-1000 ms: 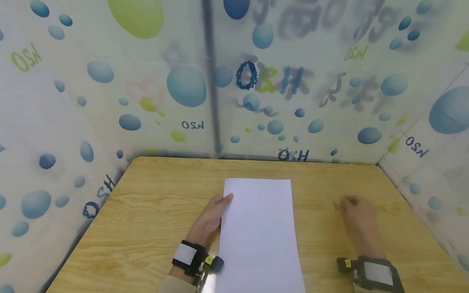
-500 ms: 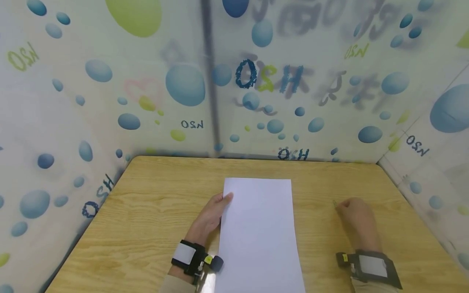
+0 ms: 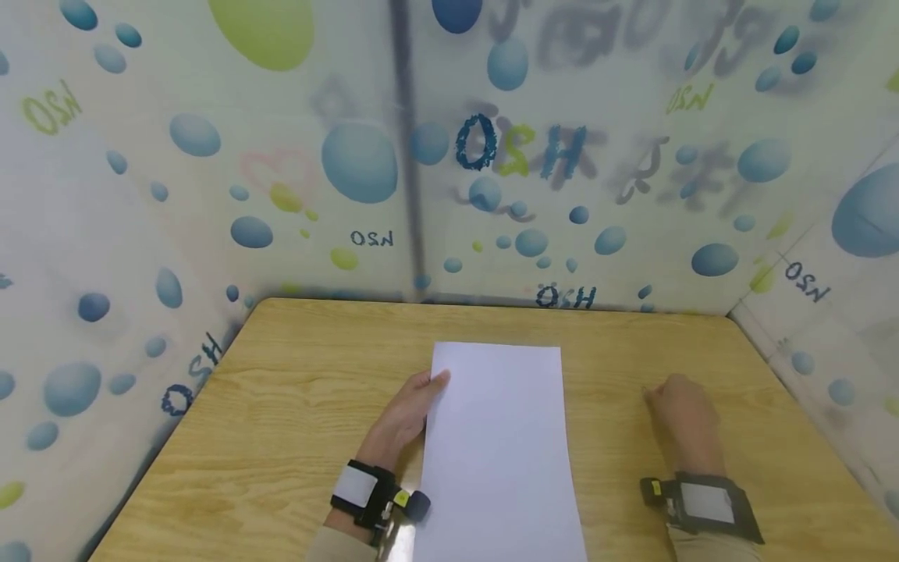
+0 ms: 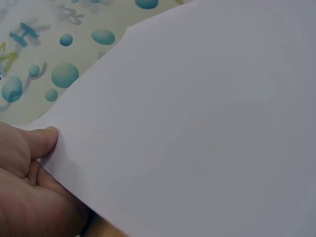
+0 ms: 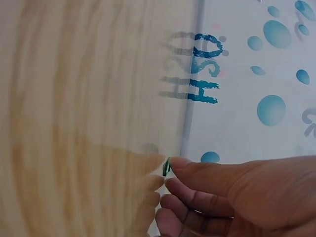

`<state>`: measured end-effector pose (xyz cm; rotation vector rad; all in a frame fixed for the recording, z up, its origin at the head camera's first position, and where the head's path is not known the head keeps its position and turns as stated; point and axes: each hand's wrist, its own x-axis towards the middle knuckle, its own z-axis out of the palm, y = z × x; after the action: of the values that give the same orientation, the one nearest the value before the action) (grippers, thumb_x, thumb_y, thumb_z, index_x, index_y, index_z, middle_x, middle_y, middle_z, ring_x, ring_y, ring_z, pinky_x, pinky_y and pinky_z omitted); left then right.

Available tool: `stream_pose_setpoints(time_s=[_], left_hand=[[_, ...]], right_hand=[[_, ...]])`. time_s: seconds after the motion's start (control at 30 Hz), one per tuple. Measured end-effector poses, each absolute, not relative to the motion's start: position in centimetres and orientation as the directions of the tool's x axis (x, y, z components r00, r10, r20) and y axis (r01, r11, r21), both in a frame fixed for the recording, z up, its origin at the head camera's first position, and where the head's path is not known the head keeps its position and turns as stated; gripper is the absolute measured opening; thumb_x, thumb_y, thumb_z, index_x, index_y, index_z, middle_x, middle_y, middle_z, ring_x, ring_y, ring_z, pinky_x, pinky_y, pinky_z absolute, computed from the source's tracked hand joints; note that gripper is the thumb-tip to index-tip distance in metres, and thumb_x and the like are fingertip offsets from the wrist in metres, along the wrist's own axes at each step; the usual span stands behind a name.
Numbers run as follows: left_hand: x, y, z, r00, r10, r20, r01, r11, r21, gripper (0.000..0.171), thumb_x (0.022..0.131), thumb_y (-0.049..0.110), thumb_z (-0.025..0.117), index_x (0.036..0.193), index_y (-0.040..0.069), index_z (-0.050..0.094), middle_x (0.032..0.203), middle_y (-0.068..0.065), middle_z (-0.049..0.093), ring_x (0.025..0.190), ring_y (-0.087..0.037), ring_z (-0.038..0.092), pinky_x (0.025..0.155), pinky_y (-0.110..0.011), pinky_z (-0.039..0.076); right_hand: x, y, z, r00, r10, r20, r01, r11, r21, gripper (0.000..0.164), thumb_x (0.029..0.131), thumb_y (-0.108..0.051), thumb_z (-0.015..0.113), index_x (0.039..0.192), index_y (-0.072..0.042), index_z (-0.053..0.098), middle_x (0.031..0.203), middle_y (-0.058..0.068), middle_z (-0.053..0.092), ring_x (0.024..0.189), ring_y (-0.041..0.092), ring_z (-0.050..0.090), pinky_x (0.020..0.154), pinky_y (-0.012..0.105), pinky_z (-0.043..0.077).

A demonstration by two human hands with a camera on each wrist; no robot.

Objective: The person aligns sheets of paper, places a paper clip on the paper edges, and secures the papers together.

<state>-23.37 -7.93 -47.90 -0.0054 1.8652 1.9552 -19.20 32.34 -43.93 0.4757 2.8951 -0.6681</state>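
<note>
White paper (image 3: 500, 445) is held up over the table, its lower end running out of the head view. My left hand (image 3: 407, 410) grips its left edge, the thumb (image 4: 45, 140) on top and the fingers mostly hidden behind. To the right of the paper, my right hand (image 3: 684, 410) is low over the table, apart from the sheet. Between its thumb and index fingertip it pinches a small green paper clip (image 5: 166, 167), which barely shows in the head view. The other fingers of that hand are curled.
A light wood table (image 3: 281, 414) lies beneath both hands, with bare surface on each side of the paper. Walls with blue and green dots (image 3: 360, 162) border its back and sides. Each wrist wears a black strap with a camera.
The right hand was beside the paper clip, and now the clip is mostly hidden at its fingertips. The left hand and paper stay in place.
</note>
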Motion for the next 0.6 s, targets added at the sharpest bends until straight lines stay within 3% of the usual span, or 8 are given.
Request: stream_pose_setpoints(time_s=[0.13, 0.27, 0.47, 0.6], left_hand=[[-23.34, -7.85, -47.81, -0.904, 0.306, -0.299, -0.313, 0.003, 0.950, 0.039, 0.103, 0.037, 0.045, 0.120, 0.004, 0.058, 0.108, -0.011, 0.061, 0.102, -0.023, 0.055, 0.091, -0.040, 0.040], [-23.31, -7.80, -47.84, -0.905, 0.312, -0.289, -0.303, 0.002, 0.953, 0.041, 0.103, 0.038, 0.045, 0.121, 0.003, 0.058, 0.108, -0.011, 0.060, 0.101, -0.023, 0.055, 0.090, -0.039, 0.040], [-23.35, -7.78, -47.99, -0.907, 0.316, -0.278, -0.291, 0.005, 0.957, 0.040, 0.103, 0.037, 0.046, 0.120, 0.003, 0.058, 0.108, -0.010, 0.060, 0.102, -0.022, 0.054, 0.091, -0.039, 0.039], [-23.42, -7.81, -48.16, -0.908, 0.314, -0.276, -0.291, -0.002, 0.957, 0.040, 0.103, 0.037, 0.045, 0.119, 0.003, 0.058, 0.106, -0.010, 0.061, 0.100, -0.022, 0.055, 0.090, -0.039, 0.040]], right_hand=[[-19.36, 32.38, -43.87, -0.941, 0.276, -0.196, 0.332, 0.864, -0.379, 0.032, 0.097, -0.020, 0.053, 0.076, 0.001, 0.064, 0.063, 0.004, 0.046, 0.058, 0.020, 0.044, 0.048, 0.031, 0.035], [-19.35, 32.11, -43.74, -0.949, 0.257, -0.185, 0.310, 0.876, -0.370, 0.034, 0.098, -0.019, 0.052, 0.076, 0.004, 0.063, 0.064, 0.005, 0.049, 0.058, 0.020, 0.045, 0.048, 0.031, 0.036], [-19.38, 31.84, -43.52, -0.954, 0.242, -0.180, 0.294, 0.878, -0.378, 0.029, 0.098, -0.013, 0.050, 0.095, 0.011, 0.065, 0.074, 0.012, 0.058, 0.061, 0.022, 0.049, 0.049, 0.033, 0.040], [-19.49, 31.80, -43.81, -0.961, 0.223, -0.163, 0.271, 0.882, -0.385, 0.028, 0.098, -0.013, 0.051, 0.100, 0.011, 0.065, 0.075, 0.011, 0.059, 0.061, 0.021, 0.050, 0.049, 0.033, 0.040]])
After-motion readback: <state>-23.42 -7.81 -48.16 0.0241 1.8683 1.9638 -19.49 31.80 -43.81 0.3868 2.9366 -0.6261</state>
